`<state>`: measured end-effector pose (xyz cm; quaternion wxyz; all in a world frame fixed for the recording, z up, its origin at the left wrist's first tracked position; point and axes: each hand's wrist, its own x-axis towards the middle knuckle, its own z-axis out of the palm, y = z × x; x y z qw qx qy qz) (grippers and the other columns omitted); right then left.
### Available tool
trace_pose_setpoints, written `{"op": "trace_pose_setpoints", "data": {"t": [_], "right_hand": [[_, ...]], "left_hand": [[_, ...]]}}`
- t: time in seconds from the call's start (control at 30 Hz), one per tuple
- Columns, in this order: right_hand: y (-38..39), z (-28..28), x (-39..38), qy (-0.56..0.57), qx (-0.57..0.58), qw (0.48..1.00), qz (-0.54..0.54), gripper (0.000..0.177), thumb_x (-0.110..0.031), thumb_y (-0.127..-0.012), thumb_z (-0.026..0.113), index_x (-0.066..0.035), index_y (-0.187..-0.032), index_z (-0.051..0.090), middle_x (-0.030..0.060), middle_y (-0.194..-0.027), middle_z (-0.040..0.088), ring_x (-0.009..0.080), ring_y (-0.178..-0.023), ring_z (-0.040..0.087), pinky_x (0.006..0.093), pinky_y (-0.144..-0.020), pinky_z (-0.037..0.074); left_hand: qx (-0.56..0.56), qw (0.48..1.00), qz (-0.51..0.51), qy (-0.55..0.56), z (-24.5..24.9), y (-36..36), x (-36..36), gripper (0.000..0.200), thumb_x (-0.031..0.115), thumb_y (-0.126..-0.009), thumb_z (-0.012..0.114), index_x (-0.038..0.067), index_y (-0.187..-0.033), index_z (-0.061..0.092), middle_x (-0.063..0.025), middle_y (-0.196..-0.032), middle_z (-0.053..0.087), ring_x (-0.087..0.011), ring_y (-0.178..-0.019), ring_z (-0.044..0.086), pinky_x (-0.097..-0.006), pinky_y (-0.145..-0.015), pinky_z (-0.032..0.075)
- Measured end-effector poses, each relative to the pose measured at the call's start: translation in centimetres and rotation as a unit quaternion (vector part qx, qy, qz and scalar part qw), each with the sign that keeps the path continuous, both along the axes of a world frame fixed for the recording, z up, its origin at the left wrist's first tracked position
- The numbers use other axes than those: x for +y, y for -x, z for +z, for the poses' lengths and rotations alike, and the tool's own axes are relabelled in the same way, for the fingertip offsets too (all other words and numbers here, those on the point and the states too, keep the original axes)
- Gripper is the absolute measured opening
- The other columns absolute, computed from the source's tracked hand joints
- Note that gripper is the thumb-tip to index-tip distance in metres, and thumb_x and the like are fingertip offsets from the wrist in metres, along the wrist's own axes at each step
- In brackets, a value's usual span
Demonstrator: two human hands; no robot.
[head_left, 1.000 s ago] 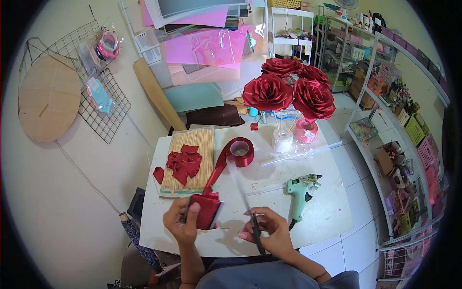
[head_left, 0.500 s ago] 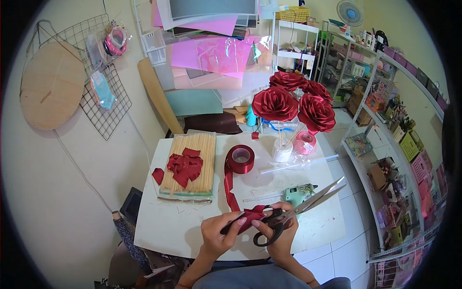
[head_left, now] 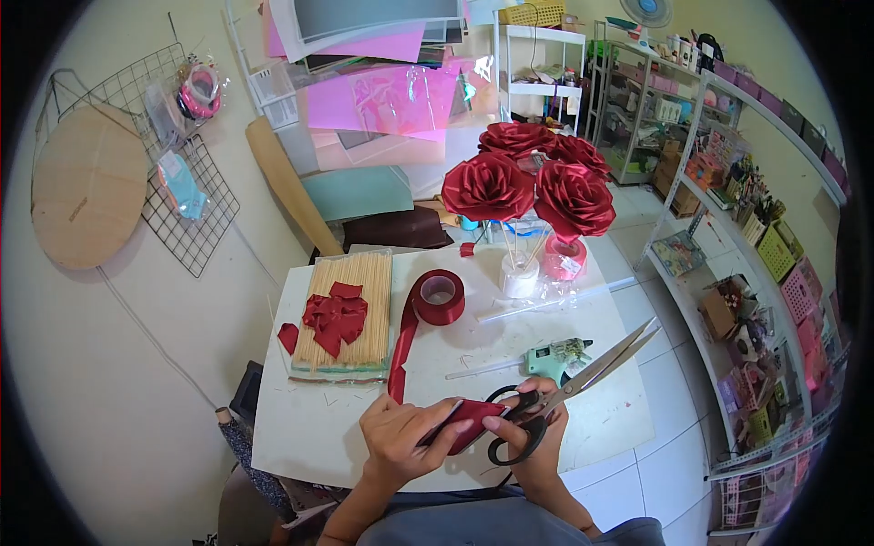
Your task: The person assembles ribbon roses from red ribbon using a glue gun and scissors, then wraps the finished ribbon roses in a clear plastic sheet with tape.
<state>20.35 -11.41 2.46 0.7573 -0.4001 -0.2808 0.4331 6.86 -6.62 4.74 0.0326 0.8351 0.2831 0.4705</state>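
Red ribbon (head_left: 475, 426) is pinched in my left hand (head_left: 401, 441), folded over a dark flat edge; its tail runs up to the ribbon roll (head_left: 439, 297). My right hand (head_left: 543, 437) is closed around the black-handled scissors (head_left: 601, 362), whose blades point up and right, slightly parted and away from the ribbon. The right thumb also touches the ribbon's right end. Cut red petals (head_left: 335, 318) lie on a bundle of wooden sticks (head_left: 373, 318) at the left, with one petal (head_left: 288, 338) beside it.
A mint glue gun (head_left: 551, 359) lies beyond the scissors. Red ribbon roses (head_left: 574, 197) on sticks stand at the back near a white holder (head_left: 519, 275) and a pink roll (head_left: 564, 258). Shelves (head_left: 701, 314) line the right side.
The ribbon between my hands now lies flatter and smoother, its loose folds gone. The view has shifted a little, and both hands remain close together.
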Motion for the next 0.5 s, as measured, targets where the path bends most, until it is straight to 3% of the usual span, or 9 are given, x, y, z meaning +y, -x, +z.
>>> {"op": "trace_pose_setpoints", "data": {"t": [0.13, 0.17, 0.23, 0.27, 0.3, 0.33, 0.4, 0.43, 0.5], "right_hand": [[-1.3, -0.3, -0.3, -0.012, 0.046, 0.998, -0.034, 0.046, 0.007, -0.053, 0.069, -0.005, -0.088, 0.042, 0.0053, -0.068, 0.055, 0.0074, -0.058, 0.051, 0.0177, -0.051, 0.041], [-1.9, -0.2, -0.5, -0.014, 0.044, 0.998, -0.053, 0.047, 0.008, -0.053, 0.069, -0.006, -0.088, 0.041, 0.0055, -0.069, 0.055, 0.0077, -0.057, 0.051, 0.0171, -0.049, 0.040], [-2.8, 0.2, -0.7, -0.019, 0.062, 0.995, -0.081, 0.048, 0.010, -0.052, 0.067, -0.006, -0.088, 0.040, 0.0057, -0.068, 0.054, 0.0083, -0.058, 0.050, 0.0188, -0.052, 0.040], [-3.1, 0.3, -0.6, -0.027, 0.071, 0.992, -0.099, 0.048, 0.010, -0.051, 0.067, -0.006, -0.088, 0.040, 0.0058, -0.067, 0.053, 0.0084, -0.059, 0.049, 0.0194, -0.053, 0.040], [-3.2, 0.8, -0.7, -0.036, 0.076, 0.990, -0.112, 0.049, 0.010, -0.051, 0.067, -0.006, -0.088, 0.039, 0.0059, -0.067, 0.053, 0.0087, -0.060, 0.049, 0.0201, -0.055, 0.040], [-3.2, 0.9, -0.7, -0.038, 0.076, 0.990, -0.113, 0.049, 0.010, -0.051, 0.067, -0.006, -0.088, 0.039, 0.0059, -0.067, 0.053, 0.0087, -0.060, 0.049, 0.0201, -0.055, 0.040], [-3.2, 1.0, -0.9, -0.052, 0.096, 0.986, -0.124, 0.049, 0.010, -0.051, 0.066, -0.007, -0.088, 0.039, 0.0060, -0.067, 0.053, 0.0091, -0.060, 0.049, 0.0200, -0.055, 0.040], [-3.3, 1.0, -1.1, -0.044, 0.084, 0.988, -0.121, 0.049, 0.010, -0.051, 0.066, -0.006, -0.088, 0.039, 0.0063, -0.067, 0.053, 0.0098, -0.061, 0.050, 0.0203, -0.054, 0.040], [-3.5, 0.9, -1.2, -0.051, 0.076, 0.989, -0.114, 0.049, 0.010, -0.051, 0.066, -0.006, -0.088, 0.039, 0.0064, -0.067, 0.053, 0.0101, -0.062, 0.050, 0.0204, -0.055, 0.041]], "left_hand": [[0.060, 0.987, -0.144, 0.049, 0.8, 1.5, 2.5, 0.038, 0.043, -0.059, 0.062, 0.012, -0.080, 0.061, 0.0011, -0.041, 0.035, -0.0179, -0.037, 0.033, -0.0283, -0.041, 0.027], [0.074, 0.988, -0.131, 0.008, 1.3, 1.8, 3.8, 0.036, 0.041, -0.056, 0.064, 0.014, -0.080, 0.061, 0.0004, -0.042, 0.035, -0.0176, -0.038, 0.035, -0.0289, -0.041, 0.026], [0.068, 0.995, -0.078, 0.000, 2.0, 2.6, 8.7, 0.008, 0.013, -0.063, 0.060, 0.006, -0.064, 0.055, -0.0026, -0.043, 0.037, -0.0149, -0.040, 0.036, -0.0276, -0.042, 0.029], [-0.039, 0.983, -0.077, 0.159, 3.0, 2.0, 10.6, 0.010, 0.004, -0.067, 0.052, 0.002, -0.058, 0.047, -0.0028, -0.045, 0.039, -0.0102, -0.043, 0.038, -0.0241, -0.044, 0.031], [-0.129, 0.975, -0.030, 0.180, 4.5, 1.1, 12.8, 0.019, 0.004, -0.073, 0.049, 0.001, -0.055, 0.044, -0.0011, -0.049, 0.042, -0.0073, -0.048, 0.040, -0.0209, -0.045, 0.032], [-0.247, 0.949, -0.034, 0.194, 5.8, -0.4, 15.0, 0.023, 0.011, -0.078, 0.046, 0.003, -0.056, 0.047, 0.0005, -0.050, 0.043, -0.0073, -0.045, 0.038, -0.0205, -0.043, 0.030], [-0.464, 0.814, -0.072, 0.341, 7.2, -2.1, 18.4, 0.021, 0.018, -0.080, 0.044, 0.005, -0.064, 0.050, 0.0023, -0.049, 0.040, -0.0068, -0.042, 0.034, -0.0204, -0.040, 0.027], [-0.466, 0.813, -0.075, 0.341, 6.3, -2.6, 20.7, 0.021, 0.018, -0.080, 0.044, 0.005, -0.064, 0.050, 0.0023, -0.049, 0.040, -0.0068, -0.042, 0.034, -0.0204, -0.040, 0.027], [-0.522, 0.676, -0.119, 0.507, 3.0, -3.4, 25.3, 0.018, 0.022, -0.078, 0.044, 0.014, -0.062, 0.043, 0.0057, -0.044, 0.028, -0.0074, -0.038, 0.028, -0.0196, -0.038, 0.029]]}}
